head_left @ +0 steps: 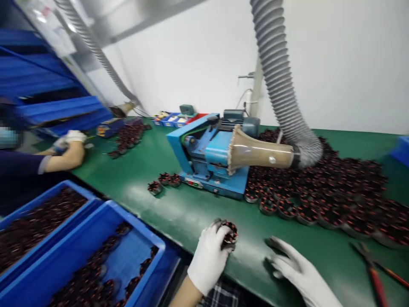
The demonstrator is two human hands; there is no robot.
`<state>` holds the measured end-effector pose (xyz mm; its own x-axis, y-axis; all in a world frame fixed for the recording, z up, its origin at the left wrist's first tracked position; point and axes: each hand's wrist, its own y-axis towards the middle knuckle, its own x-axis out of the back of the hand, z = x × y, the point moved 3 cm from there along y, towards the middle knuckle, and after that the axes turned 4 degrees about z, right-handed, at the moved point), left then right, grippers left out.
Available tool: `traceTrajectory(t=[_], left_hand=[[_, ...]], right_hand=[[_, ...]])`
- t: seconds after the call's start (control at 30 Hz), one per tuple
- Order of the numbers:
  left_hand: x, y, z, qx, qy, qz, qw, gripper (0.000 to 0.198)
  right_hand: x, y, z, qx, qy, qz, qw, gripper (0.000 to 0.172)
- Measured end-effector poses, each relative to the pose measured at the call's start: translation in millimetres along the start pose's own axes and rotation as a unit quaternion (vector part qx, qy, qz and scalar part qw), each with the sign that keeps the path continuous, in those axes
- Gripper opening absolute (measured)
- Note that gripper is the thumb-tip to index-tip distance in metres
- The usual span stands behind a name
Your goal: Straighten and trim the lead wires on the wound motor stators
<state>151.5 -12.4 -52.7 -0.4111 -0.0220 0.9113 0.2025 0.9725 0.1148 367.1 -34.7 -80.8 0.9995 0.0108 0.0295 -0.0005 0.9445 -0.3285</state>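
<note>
The left grip [209, 251] pinches one ring [230, 234] at its fingertips, thumb and fingers wrapped around its left side, over the near edge of the green desk [191, 215]. The ring is to the right of the left palm, its open centre partly showing and its axis seemingly tilted. The right grip [297, 266] is spread, apart from the ring on the other side; the left is plainly nearer. Beyond the right grip lies the pile [319, 183], and pliers [374, 277] sit beside it.

The left fingers cover part of the ring, and whether it touches the desk cannot be told. The right fingertips are blurred; the frame cuts off the pliers' handles.
</note>
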Motion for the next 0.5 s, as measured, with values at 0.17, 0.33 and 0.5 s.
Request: traceTrajectory(t=[0.17, 0.33, 0.5], left_hand=[[-33.2, -3, -52, -0.083, -0.075, -0.004, 0.994, 0.092], [-33.6, 4, -57, -0.131, -0.117, 0.062, 0.982, 0.083], [-31.3, 2, -60, -0.131, -0.108, 0.01, 0.985, 0.058]], right_hand=[[-11, 7, 36, -0.042, 0.002, 0.101, 0.994, 0.049], [-5, 1, 35, -0.022, 0.105, 0.047, 0.993, 0.022], [5, -4, 22, 0.009, 0.281, -0.066, 0.957, 0.022]])
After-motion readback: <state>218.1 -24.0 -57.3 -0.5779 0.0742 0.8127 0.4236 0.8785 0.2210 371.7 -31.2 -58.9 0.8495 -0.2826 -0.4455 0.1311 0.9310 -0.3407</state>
